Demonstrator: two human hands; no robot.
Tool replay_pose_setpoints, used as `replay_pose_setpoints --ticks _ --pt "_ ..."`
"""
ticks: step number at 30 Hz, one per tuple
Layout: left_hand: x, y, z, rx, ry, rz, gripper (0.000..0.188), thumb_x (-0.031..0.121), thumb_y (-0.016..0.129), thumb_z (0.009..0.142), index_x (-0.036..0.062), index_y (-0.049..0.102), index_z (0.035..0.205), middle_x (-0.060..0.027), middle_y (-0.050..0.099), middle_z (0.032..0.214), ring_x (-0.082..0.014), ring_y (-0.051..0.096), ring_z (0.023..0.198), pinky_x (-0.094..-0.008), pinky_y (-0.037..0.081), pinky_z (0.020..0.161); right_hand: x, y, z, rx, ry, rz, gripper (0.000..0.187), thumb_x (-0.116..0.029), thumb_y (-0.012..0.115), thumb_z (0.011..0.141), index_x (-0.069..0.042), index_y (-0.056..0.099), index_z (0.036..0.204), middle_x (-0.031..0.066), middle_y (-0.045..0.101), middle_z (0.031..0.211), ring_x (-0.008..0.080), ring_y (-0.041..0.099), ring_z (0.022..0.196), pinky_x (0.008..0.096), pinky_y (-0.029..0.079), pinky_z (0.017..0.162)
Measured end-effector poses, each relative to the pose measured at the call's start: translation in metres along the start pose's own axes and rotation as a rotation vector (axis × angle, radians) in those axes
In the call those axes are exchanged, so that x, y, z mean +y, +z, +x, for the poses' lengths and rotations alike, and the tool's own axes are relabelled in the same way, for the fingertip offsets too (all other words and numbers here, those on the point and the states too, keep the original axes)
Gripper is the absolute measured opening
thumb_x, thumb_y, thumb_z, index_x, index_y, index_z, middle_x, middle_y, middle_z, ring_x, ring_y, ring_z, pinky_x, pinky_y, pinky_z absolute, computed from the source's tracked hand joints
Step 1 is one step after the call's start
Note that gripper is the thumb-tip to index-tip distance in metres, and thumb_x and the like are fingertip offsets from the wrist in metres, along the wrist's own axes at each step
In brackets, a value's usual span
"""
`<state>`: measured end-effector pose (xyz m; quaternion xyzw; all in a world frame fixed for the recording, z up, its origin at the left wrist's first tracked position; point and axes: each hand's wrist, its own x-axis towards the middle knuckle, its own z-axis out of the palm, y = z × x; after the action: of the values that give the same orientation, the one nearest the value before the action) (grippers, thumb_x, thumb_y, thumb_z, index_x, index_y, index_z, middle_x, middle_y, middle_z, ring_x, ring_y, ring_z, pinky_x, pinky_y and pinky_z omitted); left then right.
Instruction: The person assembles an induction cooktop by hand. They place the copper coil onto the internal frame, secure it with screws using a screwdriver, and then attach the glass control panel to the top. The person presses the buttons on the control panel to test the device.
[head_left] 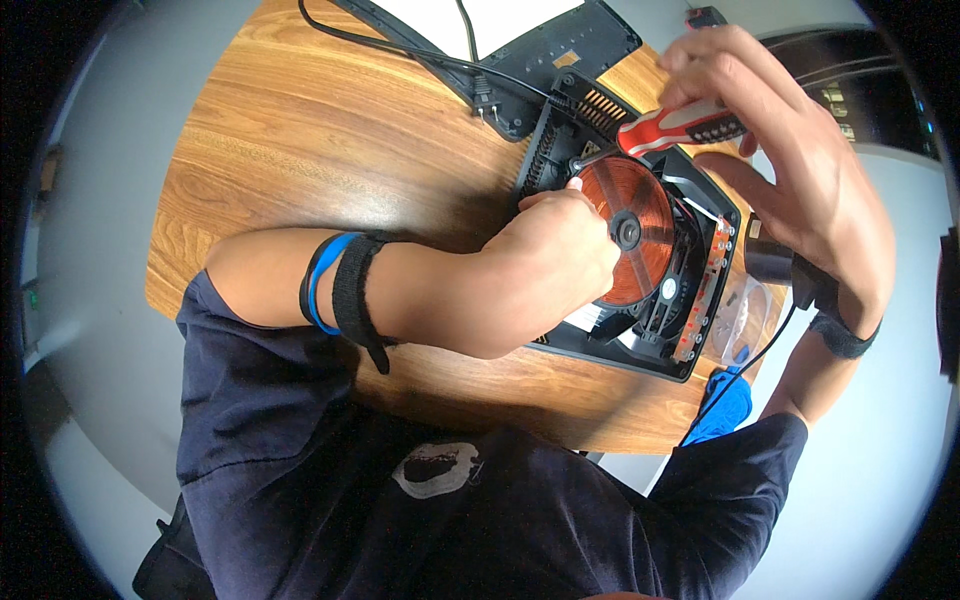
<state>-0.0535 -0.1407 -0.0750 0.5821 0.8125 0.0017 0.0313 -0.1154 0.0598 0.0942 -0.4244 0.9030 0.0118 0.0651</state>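
Observation:
An opened induction cooker base [650,355] lies on the table, its round copper coil [640,190] exposed. My right hand [810,160] is raised over its far right side, fingers curled round the red and white handle of a screwdriver [665,130]. The thin shaft slants down to the left, its tip at the coil's far left edge. My left hand [555,250] rests over the coil's left part, fingers folded in. One of its fingertips is close beside the screwdriver tip. What those fingers hold, if anything, is hidden.
Beyond the cooker lies a dark panel with a white surface [480,15], with a black power cord and plug [484,105] by it. On the right are a clear plastic dish [745,315] with small parts, a black cylindrical object [768,255] and a blue cloth [722,405] near the table edge.

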Motion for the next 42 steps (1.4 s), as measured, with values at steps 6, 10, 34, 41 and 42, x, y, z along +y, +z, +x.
replay_pose_setpoints --ticks 6,10,34,41,42 --pt "-0.003 -0.009 -0.004 -0.002 0.029 -0.004 0.016 0.017 0.075 0.091 0.0100 0.083 0.079 -0.0100 0.082 0.087 -0.0267 0.079 0.094 -0.0359 0.061 0.085 -0.006 0.003 -0.009 0.035 0.171 0.039 0.045 -0.008 0.090 0.091 -0.005 0.072 0.132 0.0083 0.071 0.139 0.0275 0.076 0.116 0.0388 0.060 0.078" --pt "-0.002 -0.004 -0.003 0.028 0.037 0.018 0.016 0.018 0.075 0.090 0.0112 0.082 0.078 -0.0096 0.082 0.086 -0.0257 0.079 0.092 -0.0359 0.059 0.087 -0.002 0.004 -0.008 0.038 0.096 -0.010 0.039 -0.011 0.089 0.094 -0.005 0.074 0.129 0.0083 0.071 0.141 0.0276 0.077 0.114 0.0394 0.059 0.075" --pt "-0.005 -0.007 -0.006 0.035 0.049 -0.078 0.014 0.016 0.076 0.089 0.0076 0.085 0.083 -0.0104 0.083 0.090 -0.0275 0.079 0.099 -0.0363 0.062 0.087 0.003 0.006 -0.009 0.058 0.016 0.032 0.041 -0.008 0.086 0.096 -0.009 0.074 0.135 0.0051 0.075 0.137 0.0209 0.078 0.112 0.0329 0.054 0.070" --pt "0.000 -0.004 -0.002 -0.015 0.005 0.001 0.017 0.016 0.075 0.091 0.0047 0.087 0.091 -0.0123 0.084 0.101 -0.0278 0.079 0.105 -0.0355 0.063 0.089 0.009 0.010 -0.008 0.119 0.035 -0.011 0.040 -0.010 0.082 0.101 -0.008 0.073 0.140 0.0067 0.074 0.141 0.0205 0.076 0.115 0.0314 0.052 0.070" --pt "0.001 -0.001 -0.001 -0.007 0.002 0.008 0.017 0.016 0.075 0.091 0.0049 0.087 0.091 -0.0122 0.084 0.101 -0.0277 0.079 0.105 -0.0357 0.063 0.089 0.009 0.010 -0.007 0.136 0.031 -0.023 0.041 -0.012 0.083 0.101 -0.007 0.073 0.140 0.0070 0.074 0.141 0.0205 0.076 0.115 0.0314 0.052 0.070"
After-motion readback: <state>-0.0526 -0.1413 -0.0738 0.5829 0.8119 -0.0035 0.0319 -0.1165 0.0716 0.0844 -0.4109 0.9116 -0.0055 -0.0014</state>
